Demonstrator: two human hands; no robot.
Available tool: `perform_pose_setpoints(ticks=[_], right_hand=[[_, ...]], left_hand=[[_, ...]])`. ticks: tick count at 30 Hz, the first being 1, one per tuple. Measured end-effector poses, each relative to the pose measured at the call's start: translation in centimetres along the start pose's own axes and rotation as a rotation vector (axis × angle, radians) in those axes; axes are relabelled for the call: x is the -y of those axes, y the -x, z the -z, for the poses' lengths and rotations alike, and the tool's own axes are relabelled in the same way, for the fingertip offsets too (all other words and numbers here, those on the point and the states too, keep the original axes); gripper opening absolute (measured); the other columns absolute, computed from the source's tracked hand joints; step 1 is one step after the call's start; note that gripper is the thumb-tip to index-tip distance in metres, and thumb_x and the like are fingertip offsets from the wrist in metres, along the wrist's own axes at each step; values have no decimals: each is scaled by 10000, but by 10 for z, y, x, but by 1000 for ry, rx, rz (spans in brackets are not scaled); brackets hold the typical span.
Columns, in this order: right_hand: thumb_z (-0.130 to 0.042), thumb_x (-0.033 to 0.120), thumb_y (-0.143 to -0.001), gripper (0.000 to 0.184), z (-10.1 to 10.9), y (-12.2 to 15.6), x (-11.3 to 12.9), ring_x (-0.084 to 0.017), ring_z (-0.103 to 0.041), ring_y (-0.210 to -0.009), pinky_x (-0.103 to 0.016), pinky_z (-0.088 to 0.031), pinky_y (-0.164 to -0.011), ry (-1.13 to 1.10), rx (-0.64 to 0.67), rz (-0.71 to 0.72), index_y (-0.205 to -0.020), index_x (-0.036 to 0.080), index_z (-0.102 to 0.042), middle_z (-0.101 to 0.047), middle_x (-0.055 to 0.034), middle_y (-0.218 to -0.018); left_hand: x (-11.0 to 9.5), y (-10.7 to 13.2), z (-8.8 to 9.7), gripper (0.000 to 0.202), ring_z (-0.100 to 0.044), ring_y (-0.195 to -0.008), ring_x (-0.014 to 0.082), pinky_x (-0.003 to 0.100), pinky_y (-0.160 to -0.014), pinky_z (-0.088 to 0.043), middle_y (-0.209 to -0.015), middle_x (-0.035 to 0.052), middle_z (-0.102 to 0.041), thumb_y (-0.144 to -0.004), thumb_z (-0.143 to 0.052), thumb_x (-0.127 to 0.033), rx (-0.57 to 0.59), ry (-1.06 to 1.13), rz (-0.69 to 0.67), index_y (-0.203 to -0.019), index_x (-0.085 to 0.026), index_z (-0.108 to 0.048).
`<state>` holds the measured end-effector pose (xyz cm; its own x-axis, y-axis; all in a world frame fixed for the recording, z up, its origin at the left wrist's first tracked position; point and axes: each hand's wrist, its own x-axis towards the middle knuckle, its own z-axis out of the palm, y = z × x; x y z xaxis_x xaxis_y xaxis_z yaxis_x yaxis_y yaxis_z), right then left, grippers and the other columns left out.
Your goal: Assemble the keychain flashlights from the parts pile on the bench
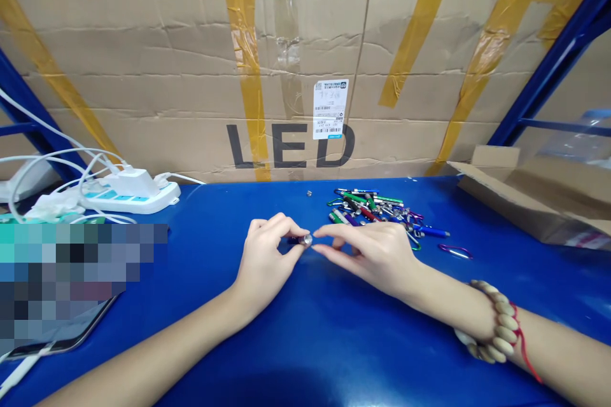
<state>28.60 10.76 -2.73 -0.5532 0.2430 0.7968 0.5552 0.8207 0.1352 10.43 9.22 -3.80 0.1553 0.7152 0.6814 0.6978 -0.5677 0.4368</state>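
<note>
My left hand (267, 253) pinches a small dark keychain flashlight (300, 240) with a silver end, low over the blue table (200, 280). My right hand (370, 249) meets it from the right, thumb and forefinger closed at the silver tip. A bead bracelet and a red string (496, 324) circle my right wrist. Just behind my right hand lies a heap of several coloured keychain flashlights with carabiners (377, 210). One purple carabiner (456, 251) lies apart at the right, and a tiny silver part (309, 193) sits alone farther back.
A taped cardboard wall marked LED (291, 146) closes the back. A white power strip with cables (128, 194) sits at the back left, a tablet or phone (62, 324) at the near left, an open cardboard box (534, 200) at the right.
</note>
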Motion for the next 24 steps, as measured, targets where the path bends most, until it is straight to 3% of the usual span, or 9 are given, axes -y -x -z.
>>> perform_pose_setpoints(ticks=[4,7,10,13,19,24], right_hand=[[-487,287,-922,224,3,-1,-2,-72,-608,-539,-203,-343,-471,67,49,-20,-837,224,-684,-691,56,-713],[-462,279,-919,249,3,2,-1,-82,-601,-522,-219,-300,-421,161,251,-97,-837,245,-694,-688,39,-853],[-503,264,-885,211,3,4,2,-83,-590,-505,-214,-282,-404,219,398,-131,-803,274,-697,-661,51,-978],[-540,220,-849,187,2,6,4,-90,-595,-504,-208,-278,-394,247,426,-125,-776,294,-695,-650,69,-1009],[-506,257,-855,246,-2,7,-1,-89,-567,-430,-214,-304,-381,235,360,-104,-675,257,-674,-664,65,-971],[-631,359,-784,132,-2,3,2,-151,-608,-474,-226,-293,-369,253,486,-170,-724,253,-681,-668,41,-719]], left_hand=[[6,-3,1,135,-613,-712,154,285,-710,-387,-724,-34,-649,-696,-681,-77,-19,76,134,-669,-183,-601],[8,-4,1,139,-616,-726,159,296,-721,-401,-727,-27,-647,-688,-693,-74,-9,113,201,-670,-176,-601],[6,-4,1,154,-618,-718,154,300,-733,-400,-722,-28,-646,-676,-702,-55,-5,104,207,-667,-174,-605],[4,-4,1,166,-614,-712,144,283,-720,-403,-713,-34,-640,-672,-706,-40,-9,111,199,-664,-174,-609],[4,-3,0,170,-605,-721,132,286,-734,-385,-723,-44,-634,-671,-723,-44,4,120,218,-677,-171,-609],[8,-3,-1,165,-603,-727,130,289,-740,-387,-732,-41,-630,-676,-721,-49,2,128,228,-679,-168,-606]])
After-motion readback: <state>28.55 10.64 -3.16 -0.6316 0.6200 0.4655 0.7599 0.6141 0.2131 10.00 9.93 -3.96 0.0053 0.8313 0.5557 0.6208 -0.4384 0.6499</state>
